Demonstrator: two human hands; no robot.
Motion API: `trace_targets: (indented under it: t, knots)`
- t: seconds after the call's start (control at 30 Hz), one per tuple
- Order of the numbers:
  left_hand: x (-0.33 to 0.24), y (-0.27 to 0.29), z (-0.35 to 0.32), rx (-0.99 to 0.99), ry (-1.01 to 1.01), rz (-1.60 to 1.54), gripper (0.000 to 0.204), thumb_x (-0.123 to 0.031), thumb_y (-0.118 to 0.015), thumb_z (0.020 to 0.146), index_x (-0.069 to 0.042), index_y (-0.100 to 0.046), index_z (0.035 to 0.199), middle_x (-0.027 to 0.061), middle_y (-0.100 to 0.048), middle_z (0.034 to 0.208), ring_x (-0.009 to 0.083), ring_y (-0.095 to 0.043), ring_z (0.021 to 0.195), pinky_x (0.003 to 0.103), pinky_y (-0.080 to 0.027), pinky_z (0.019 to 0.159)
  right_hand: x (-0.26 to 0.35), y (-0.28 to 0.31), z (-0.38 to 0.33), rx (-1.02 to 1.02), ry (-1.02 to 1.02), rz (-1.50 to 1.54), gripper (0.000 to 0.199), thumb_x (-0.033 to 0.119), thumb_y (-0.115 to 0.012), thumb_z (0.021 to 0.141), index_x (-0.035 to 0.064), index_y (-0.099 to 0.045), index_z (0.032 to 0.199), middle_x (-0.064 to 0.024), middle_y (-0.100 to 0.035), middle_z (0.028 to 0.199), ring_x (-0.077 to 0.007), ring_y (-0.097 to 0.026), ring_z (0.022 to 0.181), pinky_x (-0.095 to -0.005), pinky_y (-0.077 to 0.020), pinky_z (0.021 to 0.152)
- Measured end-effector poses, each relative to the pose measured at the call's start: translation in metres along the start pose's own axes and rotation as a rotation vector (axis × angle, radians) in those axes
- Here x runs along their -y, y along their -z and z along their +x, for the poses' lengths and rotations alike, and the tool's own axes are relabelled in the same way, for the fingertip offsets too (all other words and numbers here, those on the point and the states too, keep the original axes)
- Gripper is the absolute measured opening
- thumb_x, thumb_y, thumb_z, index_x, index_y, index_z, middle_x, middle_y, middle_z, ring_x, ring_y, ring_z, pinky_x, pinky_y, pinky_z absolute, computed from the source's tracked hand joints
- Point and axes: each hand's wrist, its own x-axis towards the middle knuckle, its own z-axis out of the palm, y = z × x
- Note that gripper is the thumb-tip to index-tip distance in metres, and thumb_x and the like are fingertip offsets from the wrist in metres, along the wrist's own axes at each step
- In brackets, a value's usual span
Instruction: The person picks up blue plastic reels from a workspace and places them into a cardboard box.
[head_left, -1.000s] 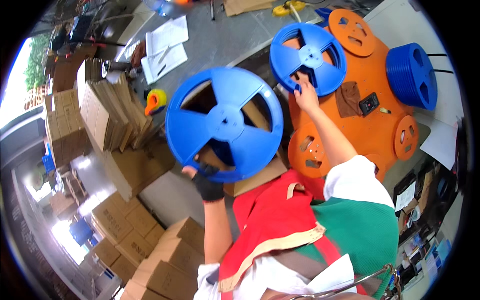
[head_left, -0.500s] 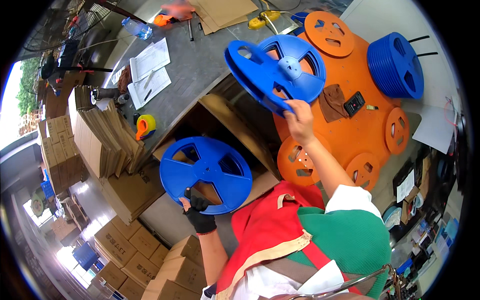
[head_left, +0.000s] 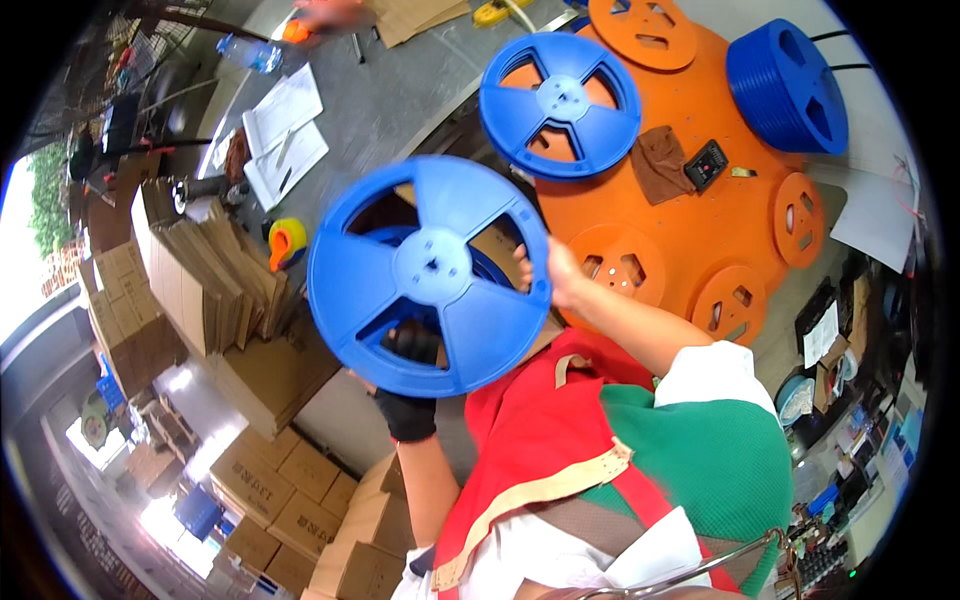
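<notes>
A large blue plastic reel [head_left: 433, 265] with a round hub and wide slots is held up in front of me. My right hand [head_left: 556, 275] grips its right rim, with fingertips curled through a slot. My left hand [head_left: 408, 412], in a black glove with a bare thumb, is at the reel's lower left edge, partly hidden; dark glove fingers show through the lower slot. Another blue reel lies behind the held one, glimpsed through its slots. A separate blue reel [head_left: 561, 97] rests on the edge of the orange round table.
The orange table [head_left: 600, 215] bears orange discs [head_left: 728, 303], a brown cloth [head_left: 660, 165], a black device [head_left: 706, 165] and a stack of blue reels [head_left: 785, 85]. Left are flattened cartons [head_left: 205, 270], a tape dispenser [head_left: 287, 243], papers [head_left: 285, 140] and stacked boxes [head_left: 255, 480].
My right hand has brought a blue reel from the orange table down and left, over the reel at my left hand. The reel beneath it on the table is now uncovered.
</notes>
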Motion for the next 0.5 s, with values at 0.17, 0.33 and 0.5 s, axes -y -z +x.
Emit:
trace_targets:
  t: [0.17,0.33,0.5]
  knots:
    - [0.011,-0.011,-0.017,-0.188,-0.148,-0.049,0.058,-0.06,-0.04,0.086,-0.005,-0.051,0.101,0.0008,-0.051,0.07,0.0145,-0.05,0.067,0.032,-0.043,0.071,0.003,0.01,0.054,-0.1,0.031,-0.576,0.051,0.04,-0.026,0.095,-0.0001,-0.055,0.085,-0.0125,-0.058,0.065,-0.0232,-0.058,0.054,-0.0346,-0.049,0.052]
    - [0.006,-0.008,-0.036,-0.449,-0.213,-0.037,0.037,-0.045,-0.051,0.088,-0.008,-0.052,0.091,-0.005,-0.039,0.056,0.008,-0.04,0.053,0.027,-0.041,0.063,0.064,0.009,0.107,-0.546,1.258,-1.669,0.033,0.025,-0.062,0.075,0.0001,-0.054,0.095,-0.02,-0.058,0.088,-0.0367,-0.056,0.086,-0.0439,-0.0445,0.074]
    - [0.015,0.021,-0.05,-0.457,-0.116,-0.203,0.04,-0.043,-0.051,0.089,-0.006,-0.056,0.102,-0.0055,-0.034,0.051,0.007,-0.034,0.049,0.022,-0.038,0.055,0.111,0.075,0.124,-0.823,0.799,-2.083,0.046,0.025,-0.064,0.078,0.0005,-0.051,0.114,-0.0139,-0.051,0.121,-0.0286,-0.034,0.126,-0.0445,-0.0228,0.104]
